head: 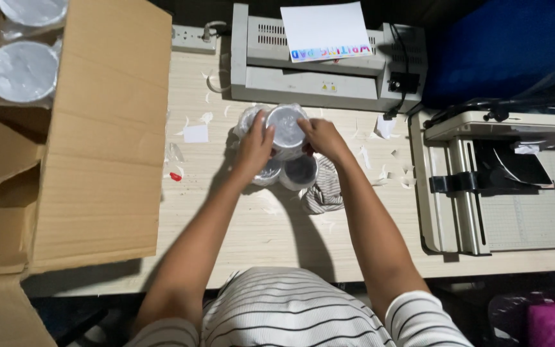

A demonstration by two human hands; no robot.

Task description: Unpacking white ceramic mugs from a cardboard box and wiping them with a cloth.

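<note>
Desk — both hands' grip encloses wrapped container.

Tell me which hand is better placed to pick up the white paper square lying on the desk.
Left, probably. The left hand grips the wrapped round container on the side nearer the white paper square; the right hand holds the far side and would have to cross over.

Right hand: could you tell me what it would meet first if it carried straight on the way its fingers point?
The right hand already touches the round tin; beyond that, probably the left hand.
</note>
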